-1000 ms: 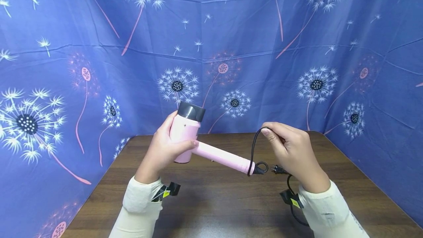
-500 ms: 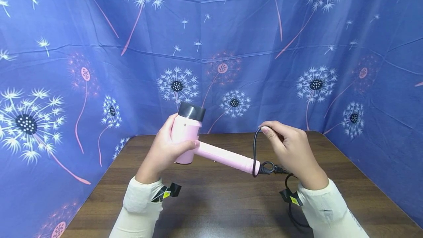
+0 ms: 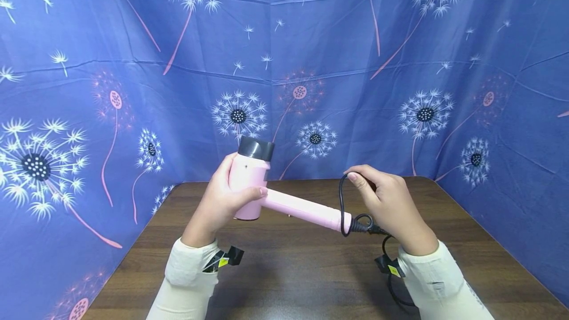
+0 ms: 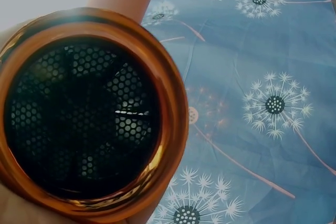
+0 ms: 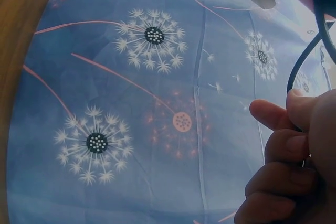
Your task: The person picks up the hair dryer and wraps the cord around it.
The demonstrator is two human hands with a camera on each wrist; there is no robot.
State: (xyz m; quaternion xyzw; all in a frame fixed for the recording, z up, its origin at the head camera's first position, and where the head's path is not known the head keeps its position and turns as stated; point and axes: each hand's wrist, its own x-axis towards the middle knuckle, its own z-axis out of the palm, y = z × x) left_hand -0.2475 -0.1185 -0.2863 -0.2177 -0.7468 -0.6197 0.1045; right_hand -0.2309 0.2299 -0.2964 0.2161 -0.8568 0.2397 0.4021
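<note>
A pink hair dryer (image 3: 249, 174) with a black nozzle (image 3: 256, 148) is held up above the table, its handle (image 3: 306, 210) slanting down to the right. My left hand (image 3: 224, 194) grips it round the barrel, thumb across the front. In the left wrist view its round mesh-covered rear intake (image 4: 84, 114) with a copper-coloured rim fills the left side. My right hand (image 3: 388, 201) pinches the black power cord (image 3: 342, 196) between thumb and fingers, beside the handle's end. That cord loops around the handle's lower end. In the right wrist view the fingers (image 5: 278, 182) curl in below the cord (image 5: 302, 59).
Below both hands lies a dark brown wooden table (image 3: 293, 270). Blue cloth (image 3: 284, 63) with a dandelion print hangs behind it and along both sides. More cord (image 3: 391, 288) hangs down by the right wrist. Each wrist carries a small black camera.
Over the last second my right hand has shifted slightly left with the cord. The dryer's handle end has moved a little right, closing up to the plug. The left hand stays almost still.
</note>
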